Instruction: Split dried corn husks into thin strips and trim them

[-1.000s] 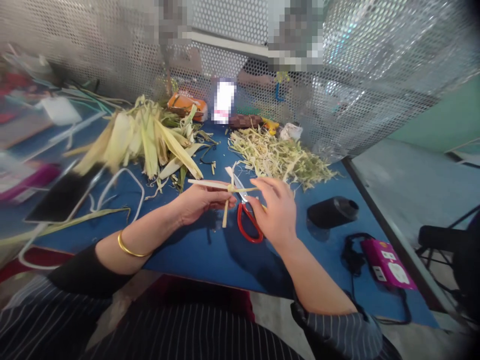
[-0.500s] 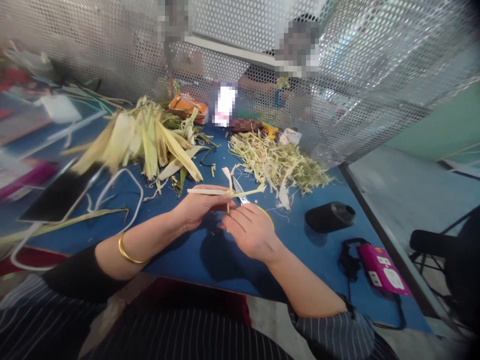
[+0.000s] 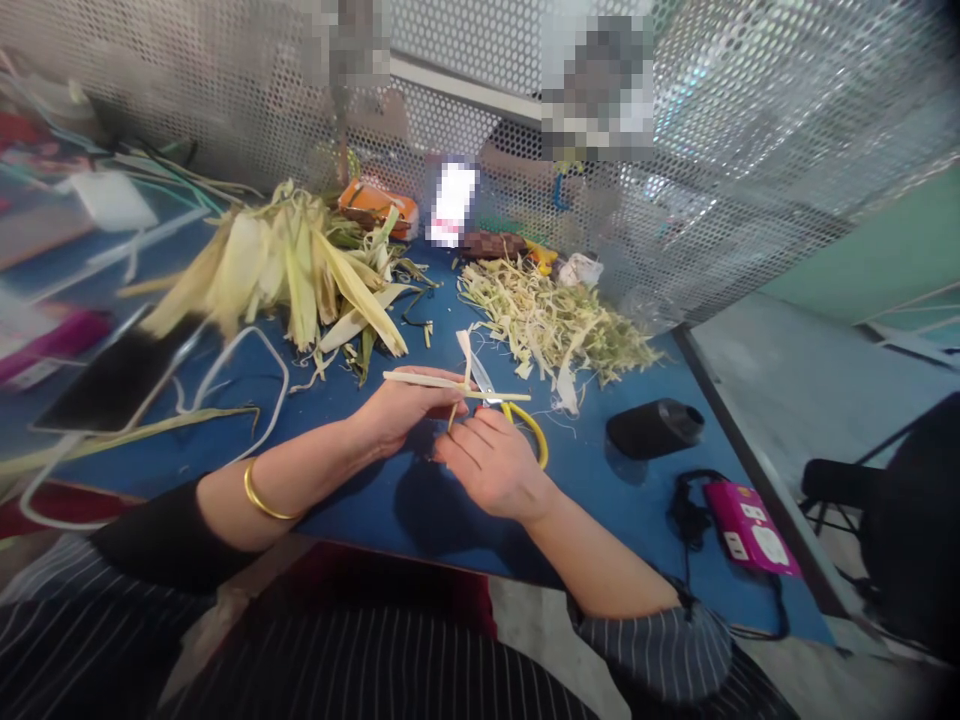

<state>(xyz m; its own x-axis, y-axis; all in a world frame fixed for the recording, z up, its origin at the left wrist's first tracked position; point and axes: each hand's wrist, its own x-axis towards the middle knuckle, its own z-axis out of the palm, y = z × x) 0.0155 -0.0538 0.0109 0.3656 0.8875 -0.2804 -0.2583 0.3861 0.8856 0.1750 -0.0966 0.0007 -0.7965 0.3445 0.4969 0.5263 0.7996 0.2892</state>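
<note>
Crossed strips of pale corn husk (image 3: 424,379) are pinched in my left hand (image 3: 401,405), between thumb and fingers. They meet in a knot-like crossing, with one end standing up and one pointing right. My right hand (image 3: 499,465) is just below, its fingers closed on the thin end hanging down from the crossing. Its fingertips are partly hidden. Scissors with yellow handles (image 3: 541,440) lie on the table right behind my right hand, blades pointing away. A heap of whole dried corn husks (image 3: 300,270) is at the back left.
Husk shreds (image 3: 547,320) are piled at the back right. A black cylinder (image 3: 654,430) and a magenta power strip (image 3: 754,530) lie to the right. On the left are a tablet-like dark device (image 3: 105,375) and a white cable (image 3: 279,385). Perforated metal screen (image 3: 712,150) stands behind.
My right hand has shifted slightly down and left with the hanging end. The rightward strip now tilts lower, and more of the scissors' yellow handles shows.
</note>
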